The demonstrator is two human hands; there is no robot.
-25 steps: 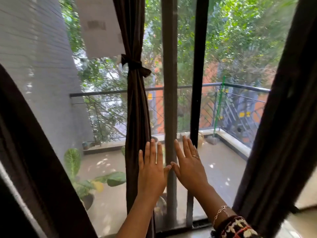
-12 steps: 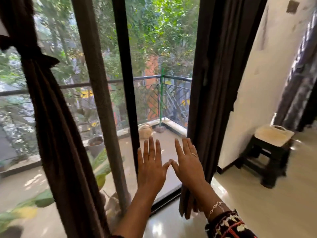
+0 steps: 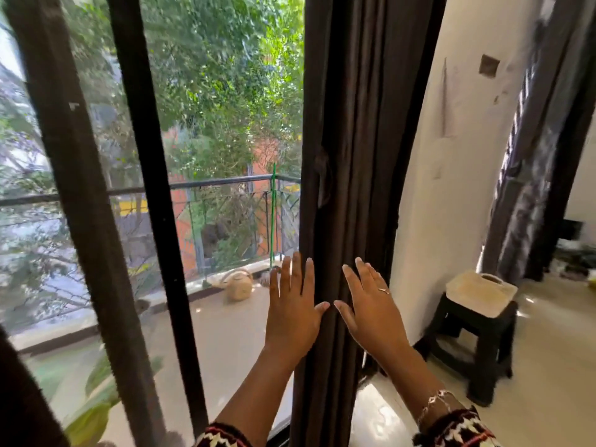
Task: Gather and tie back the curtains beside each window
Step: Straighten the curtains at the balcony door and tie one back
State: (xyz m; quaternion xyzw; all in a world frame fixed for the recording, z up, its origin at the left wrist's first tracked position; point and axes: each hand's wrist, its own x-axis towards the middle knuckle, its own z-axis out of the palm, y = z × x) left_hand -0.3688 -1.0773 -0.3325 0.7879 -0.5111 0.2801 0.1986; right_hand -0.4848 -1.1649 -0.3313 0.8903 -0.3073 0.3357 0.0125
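Note:
A dark brown curtain [image 3: 358, 130] hangs loose in straight folds at the right edge of the window [image 3: 222, 124]. My left hand [image 3: 295, 308] is held up flat with straight fingers in front of the curtain's left edge. My right hand [image 3: 371, 308] is also flat with spread fingers, in front of the curtain's right part. The thumbs nearly meet over the folds. Neither hand holds anything. Whether the palms touch the fabric I cannot tell.
A black stool [image 3: 477, 337] with a cream bag [image 3: 480, 290] on it stands by the white wall [image 3: 451, 156] to the right. Another dark curtain [image 3: 529, 175] hangs further right. Window frame bars [image 3: 151, 188] stand to the left, with a balcony railing [image 3: 225, 182] behind the glass.
The view has swung right, from the tied middle curtain to the loose right curtain. Both hands stay flat and side by side, now in front of that curtain.

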